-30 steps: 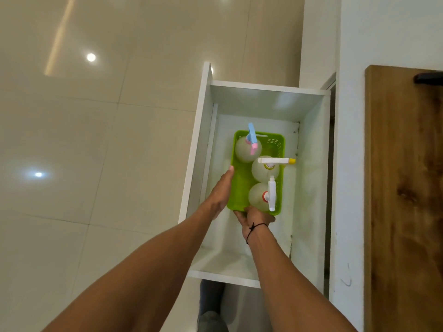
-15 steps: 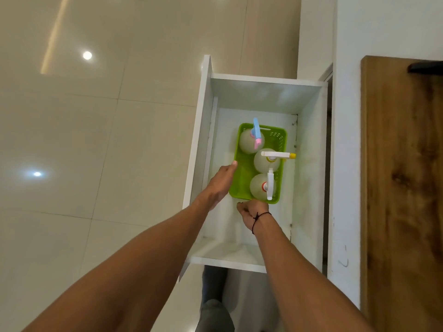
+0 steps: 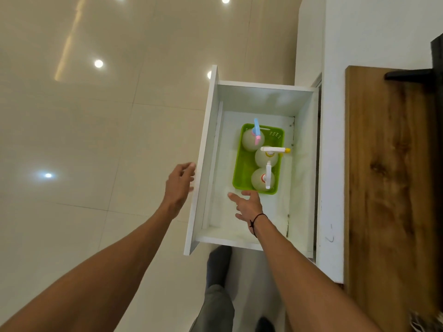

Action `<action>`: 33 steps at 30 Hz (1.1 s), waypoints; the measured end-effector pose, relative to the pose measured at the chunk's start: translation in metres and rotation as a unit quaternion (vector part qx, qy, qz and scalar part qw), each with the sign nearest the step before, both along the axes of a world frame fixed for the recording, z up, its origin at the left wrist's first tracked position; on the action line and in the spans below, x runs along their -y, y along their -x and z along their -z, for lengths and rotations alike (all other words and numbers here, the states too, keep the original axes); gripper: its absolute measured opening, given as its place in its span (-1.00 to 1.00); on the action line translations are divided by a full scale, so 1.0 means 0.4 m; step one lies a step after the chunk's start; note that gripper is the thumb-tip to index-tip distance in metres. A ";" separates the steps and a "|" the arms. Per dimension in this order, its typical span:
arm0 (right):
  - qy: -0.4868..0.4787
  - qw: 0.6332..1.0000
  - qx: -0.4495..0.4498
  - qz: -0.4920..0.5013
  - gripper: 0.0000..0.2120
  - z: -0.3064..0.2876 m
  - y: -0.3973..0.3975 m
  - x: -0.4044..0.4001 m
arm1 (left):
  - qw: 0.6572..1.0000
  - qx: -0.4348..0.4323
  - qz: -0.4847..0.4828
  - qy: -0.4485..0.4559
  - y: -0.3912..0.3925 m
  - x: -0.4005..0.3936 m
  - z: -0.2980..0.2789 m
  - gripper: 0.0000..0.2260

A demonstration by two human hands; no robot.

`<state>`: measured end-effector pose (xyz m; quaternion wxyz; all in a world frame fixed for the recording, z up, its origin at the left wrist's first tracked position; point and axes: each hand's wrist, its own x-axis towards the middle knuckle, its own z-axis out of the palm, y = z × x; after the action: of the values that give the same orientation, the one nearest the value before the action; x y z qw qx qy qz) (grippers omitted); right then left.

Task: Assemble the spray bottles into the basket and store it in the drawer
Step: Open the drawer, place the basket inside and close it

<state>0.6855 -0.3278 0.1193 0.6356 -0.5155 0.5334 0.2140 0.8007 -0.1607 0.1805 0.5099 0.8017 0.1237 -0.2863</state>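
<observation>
The green basket (image 3: 244, 168) sits on the floor of the open drawer (image 3: 208, 144), three spray bottles (image 3: 261, 179) upright inside; both hands hang spread and empty, left hand (image 3: 178, 185) by the drawer front, probably to push, right hand (image 3: 247, 206) just short of the basket

A green plastic basket (image 3: 244, 164) with three spray bottles is sitting on the bottom of the open white wooden drawer (image 3: 261, 94).

Basket (image 3: 244, 164): glossy green plastic, perforated wall. Drawer (image 3: 206, 149): smooth matt white panels. Floor (image 3: 96, 140): glossy cream tile. Surface (image 3: 388, 188): grained wood.
</observation>
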 end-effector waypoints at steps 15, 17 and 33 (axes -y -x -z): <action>0.418 0.454 0.343 -0.708 -0.53 -0.150 0.083 -0.144 | 0.953 -0.240 0.183 0.008 0.047 0.026 -0.052 -0.19; 0.415 0.426 0.300 -0.746 -0.46 -0.160 0.088 -0.120 | 0.953 -0.231 0.195 0.002 0.062 0.050 -0.060 -0.11; 0.397 0.357 0.178 -0.826 -0.46 -0.235 0.150 0.027 | 0.953 -0.233 0.186 0.048 0.193 0.203 -0.029 -0.17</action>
<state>0.6255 -0.3388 0.2134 -0.0598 -0.9154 -0.2639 0.2979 0.7237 -0.2420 0.1921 0.4426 0.6961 0.0735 -0.5605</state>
